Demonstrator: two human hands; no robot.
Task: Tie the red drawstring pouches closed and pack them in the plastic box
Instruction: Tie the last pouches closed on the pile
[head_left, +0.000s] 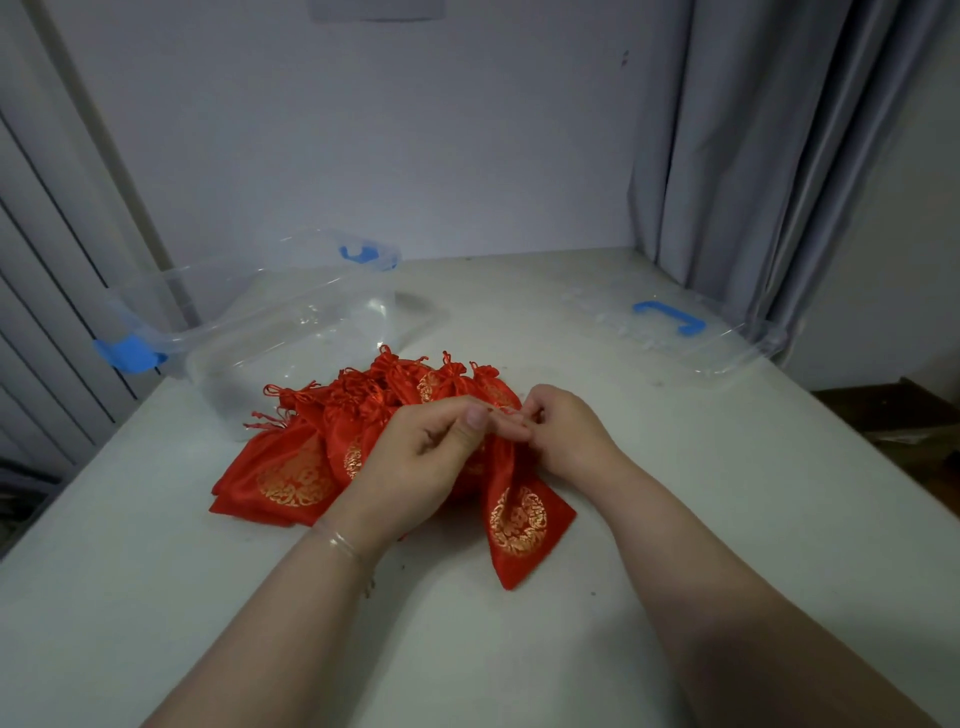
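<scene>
At the far left of the white table (675, 519) stands the clear plastic box (270, 332), open on top, with blue latches (130, 353) on its ends; nothing red lies inside it. Just in front of the box, touching its near wall, there is a pile of red pouches (322, 431) with gold round prints, their gathered necks pointing toward the box. Next comes the left hand (431, 457), with a thin bracelet (343, 543) at the wrist; its thumb and fingers are curled and pinch the top of one pouch (519, 525). This pouch hangs down from the fingers, and its bottom rests on the table beside the pile. The right hand (563, 431) meets the left one at the pouch neck, and its fingertips pinch the red drawstring (506, 410) there. Far to the right, well apart from the box, lies the clear lid (727, 343) with a blue handle (670, 316), near the grey curtain (753, 156).
</scene>
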